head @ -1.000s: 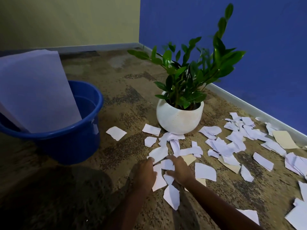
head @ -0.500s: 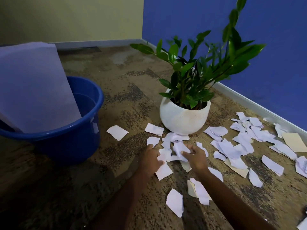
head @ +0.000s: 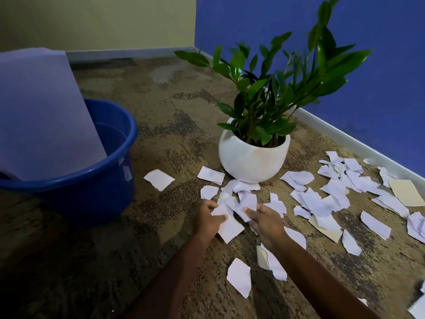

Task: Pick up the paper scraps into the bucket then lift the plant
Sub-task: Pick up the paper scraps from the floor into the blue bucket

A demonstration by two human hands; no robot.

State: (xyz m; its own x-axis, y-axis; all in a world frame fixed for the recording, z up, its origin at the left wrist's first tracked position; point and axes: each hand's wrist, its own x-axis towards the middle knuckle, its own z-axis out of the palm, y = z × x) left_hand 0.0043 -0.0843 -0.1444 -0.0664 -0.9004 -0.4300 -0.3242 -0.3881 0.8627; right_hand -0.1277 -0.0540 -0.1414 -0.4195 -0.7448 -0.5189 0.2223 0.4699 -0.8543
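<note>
White paper scraps (head: 331, 196) lie scattered over the carpet, most of them to the right of a green plant in a round white pot (head: 253, 155). My left hand (head: 208, 221) and my right hand (head: 265, 218) each grip part of a small bunch of scraps (head: 239, 206) held between them, just in front of the pot. A blue bucket (head: 96, 180) stands at the left, with a large white sheet (head: 41, 111) leaning inside it.
A blue wall with a pale skirting board (head: 358, 141) runs along the right and meets a yellow wall at the back corner. Single scraps lie near the bucket (head: 159, 179) and close to me (head: 239, 280). Beige card pieces (head: 406, 192) lie among the scraps.
Both hands went from pressing scraps on the carpet to gathering them, and now hold a bunch slightly raised. The view has shifted closer to the pot.
</note>
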